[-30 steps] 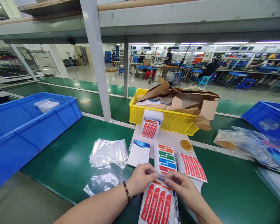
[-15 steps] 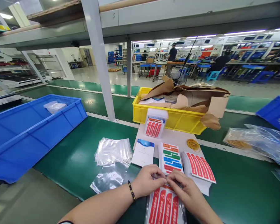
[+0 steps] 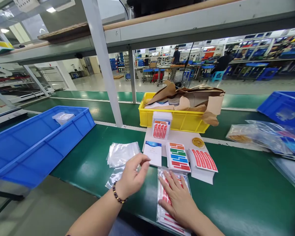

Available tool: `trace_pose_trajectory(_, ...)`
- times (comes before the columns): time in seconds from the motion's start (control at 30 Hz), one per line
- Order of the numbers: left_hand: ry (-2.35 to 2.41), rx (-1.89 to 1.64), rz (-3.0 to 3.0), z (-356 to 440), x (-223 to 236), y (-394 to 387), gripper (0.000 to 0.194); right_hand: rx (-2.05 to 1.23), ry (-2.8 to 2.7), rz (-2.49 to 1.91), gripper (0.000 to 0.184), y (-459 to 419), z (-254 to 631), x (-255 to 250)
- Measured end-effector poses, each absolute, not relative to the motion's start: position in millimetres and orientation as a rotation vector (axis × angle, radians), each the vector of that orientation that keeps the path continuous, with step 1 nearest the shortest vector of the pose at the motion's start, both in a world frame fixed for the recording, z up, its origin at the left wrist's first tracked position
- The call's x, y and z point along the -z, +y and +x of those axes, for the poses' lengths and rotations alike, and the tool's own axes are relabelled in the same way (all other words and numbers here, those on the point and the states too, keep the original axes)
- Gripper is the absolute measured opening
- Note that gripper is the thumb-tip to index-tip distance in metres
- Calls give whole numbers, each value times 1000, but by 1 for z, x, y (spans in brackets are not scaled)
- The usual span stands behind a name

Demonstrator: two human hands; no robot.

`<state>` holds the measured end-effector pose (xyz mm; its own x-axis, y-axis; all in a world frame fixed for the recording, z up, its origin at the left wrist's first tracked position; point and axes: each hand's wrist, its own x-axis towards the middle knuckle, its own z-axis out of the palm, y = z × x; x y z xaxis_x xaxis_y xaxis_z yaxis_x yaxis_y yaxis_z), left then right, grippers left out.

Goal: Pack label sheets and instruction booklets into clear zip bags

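My right hand [image 3: 175,198] lies flat, fingers spread, on a pile of clear plastic bags holding red-and-white label sheets [image 3: 163,212] at the table's front edge. Raised to the left, my left hand [image 3: 134,173] is loosely curled, with thumb and forefinger slightly apart and nothing visible in it. Partly behind it are flat clear plastic bags [image 3: 123,153]. A white booklet with a blue top [image 3: 152,155] lies just beyond. Beside that sit a stack of multicoloured label sheets [image 3: 179,157] and a stack of red-striped label sheets [image 3: 203,164].
A yellow crate [image 3: 149,118] with torn brown paper [image 3: 183,103] stands behind an upright bagged label pack [image 3: 160,127]. Yellow rubber bands [image 3: 198,142] lie right of it. A long blue bin [image 3: 64,131] is left; filled plastic bags [image 3: 258,134] and another blue bin [image 3: 282,109] are right.
Both hands were together at the bag's top edge. My left hand has let go and moved left and up; my right hand has flattened onto the bagged labels. The view has shifted somewhat.
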<state>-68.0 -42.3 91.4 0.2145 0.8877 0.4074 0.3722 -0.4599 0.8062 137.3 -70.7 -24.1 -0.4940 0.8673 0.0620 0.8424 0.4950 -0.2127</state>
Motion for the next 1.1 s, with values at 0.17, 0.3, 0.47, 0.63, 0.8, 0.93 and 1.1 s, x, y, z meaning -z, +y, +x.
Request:
trace_pose_trajectory(0.17, 1781, -485, 2016, -122, -59, -51, 31, -209, -2578, -1430, 64, -66, 139, 23)
trace_pose_trajectory(0.3, 1917, -106, 2047, -142, -21, -49, 22, -267, -2409, -1266, 48, -55, 134, 4)
trace_pose_trajectory(0.47, 1871, -106, 2081, -137, -22, -52, 17, -1009, -2113, -1140, 32, -39, 106, -28)
trace_pose_trajectory(0.63, 1549, -234, 2327, -111, -31, -65, 17, -1711, -1585, -1192, 42, -28, 93, -26)
trace_pose_trajectory(0.8, 1326, -355, 2366, -71, -36, -54, 20, -1133, -1878, -1187, 28, -19, 119, -18)
trace_pose_trajectory(0.93, 1210, -688, 1701, -32, -38, -19, 34, -491, -2067, -1232, 38, -18, 141, -6)
trace_pose_trajectory(1.1, 1062, -789, 1211, 6, -28, 17, 27, -237, -2104, -1239, 45, -20, 152, 3)
